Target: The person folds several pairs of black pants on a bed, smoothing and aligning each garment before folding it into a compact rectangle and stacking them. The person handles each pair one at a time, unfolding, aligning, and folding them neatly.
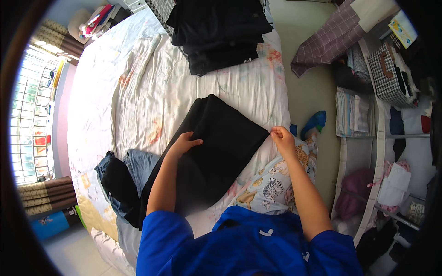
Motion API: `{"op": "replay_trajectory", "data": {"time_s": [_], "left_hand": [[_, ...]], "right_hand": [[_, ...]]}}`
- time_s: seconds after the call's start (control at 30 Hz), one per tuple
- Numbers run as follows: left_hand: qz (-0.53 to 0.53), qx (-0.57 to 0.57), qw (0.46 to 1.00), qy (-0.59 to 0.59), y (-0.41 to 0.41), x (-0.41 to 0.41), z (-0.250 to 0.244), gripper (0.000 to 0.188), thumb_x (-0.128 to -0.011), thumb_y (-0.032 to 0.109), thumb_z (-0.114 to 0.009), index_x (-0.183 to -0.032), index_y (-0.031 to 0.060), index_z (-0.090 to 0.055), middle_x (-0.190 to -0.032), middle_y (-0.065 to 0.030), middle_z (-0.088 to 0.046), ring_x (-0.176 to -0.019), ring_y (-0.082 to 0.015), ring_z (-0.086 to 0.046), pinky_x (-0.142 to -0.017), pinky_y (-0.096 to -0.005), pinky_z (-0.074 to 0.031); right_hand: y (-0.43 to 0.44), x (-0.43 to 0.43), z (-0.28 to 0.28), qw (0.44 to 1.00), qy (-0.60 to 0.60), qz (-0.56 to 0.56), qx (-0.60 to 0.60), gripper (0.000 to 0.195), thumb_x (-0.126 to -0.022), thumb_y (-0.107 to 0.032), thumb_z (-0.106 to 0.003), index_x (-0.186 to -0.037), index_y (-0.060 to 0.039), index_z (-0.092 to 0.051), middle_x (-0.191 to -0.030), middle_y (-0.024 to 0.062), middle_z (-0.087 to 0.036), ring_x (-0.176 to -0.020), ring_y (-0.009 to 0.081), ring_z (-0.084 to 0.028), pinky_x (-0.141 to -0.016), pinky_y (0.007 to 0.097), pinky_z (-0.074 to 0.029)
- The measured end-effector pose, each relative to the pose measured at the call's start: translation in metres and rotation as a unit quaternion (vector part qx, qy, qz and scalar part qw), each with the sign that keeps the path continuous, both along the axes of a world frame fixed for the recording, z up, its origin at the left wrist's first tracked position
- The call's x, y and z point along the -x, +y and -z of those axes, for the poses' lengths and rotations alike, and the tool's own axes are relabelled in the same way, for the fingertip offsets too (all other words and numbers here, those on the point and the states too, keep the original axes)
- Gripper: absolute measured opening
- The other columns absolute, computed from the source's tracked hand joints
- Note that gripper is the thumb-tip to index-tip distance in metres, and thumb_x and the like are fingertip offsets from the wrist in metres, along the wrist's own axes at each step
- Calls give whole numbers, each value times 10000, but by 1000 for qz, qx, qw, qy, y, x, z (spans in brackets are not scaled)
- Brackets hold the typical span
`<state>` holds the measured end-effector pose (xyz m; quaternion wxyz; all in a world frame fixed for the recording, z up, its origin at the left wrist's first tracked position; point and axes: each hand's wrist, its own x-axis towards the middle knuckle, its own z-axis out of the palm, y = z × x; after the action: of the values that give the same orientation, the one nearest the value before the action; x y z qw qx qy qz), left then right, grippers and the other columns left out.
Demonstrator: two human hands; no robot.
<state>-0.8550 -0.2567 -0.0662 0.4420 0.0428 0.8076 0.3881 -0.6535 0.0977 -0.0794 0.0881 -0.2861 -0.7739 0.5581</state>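
A black garment (221, 145), probably trousers, lies spread over the bed in front of me, its far end reaching toward the stack of clothes. My left hand (184, 143) rests on its left side with the thumb apart from the fingers. At the right corner of the cloth, my right hand (284, 138) pinches the edge between thumb and fingertips. Blue denim clothing (141, 164) lies to the left of my left forearm, with a bunched black piece (119, 183) on top of it. The lower part of the black garment is partly hidden by my left arm.
A pile of folded black clothes (221, 38) sits at the far end of the floral bedsheet (145, 100), beside a houndstooth-patterned box (157, 12). Open shelves (380, 138) with folded textiles and a houndstooth basket (386, 77) stand to the right. A barred window (34, 120) is at left.
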Motion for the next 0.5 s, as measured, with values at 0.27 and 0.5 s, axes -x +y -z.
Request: {"op": "replay_trajectory", "data": {"time_s": [0.27,0.5], "left_hand": [[-93,-129,964,214,90,47,-6,593,-798,329,-774,-1266,27,-572,-1052,-120,-684,-986,-211,-647,-862,-327,-493],[227,63,906,351,117,92,-20,639,-710,361,-796,-1254,99,-588,-1121,-118,-659,-1081,-312,-605,-925,-434,-458]], "right_hand": [[-41,46,-28,987,22,-59,-150,304,-834,-176,-681,-1116,-72,-636,-1127,96,-643,-1026,273,-623,-885,369,-491],[-17,57,-26,960,-136,-186,-157,393,-821,-353,-706,-1089,-71,-644,-1068,107,-680,-1019,288,-631,-858,392,-495]]}}
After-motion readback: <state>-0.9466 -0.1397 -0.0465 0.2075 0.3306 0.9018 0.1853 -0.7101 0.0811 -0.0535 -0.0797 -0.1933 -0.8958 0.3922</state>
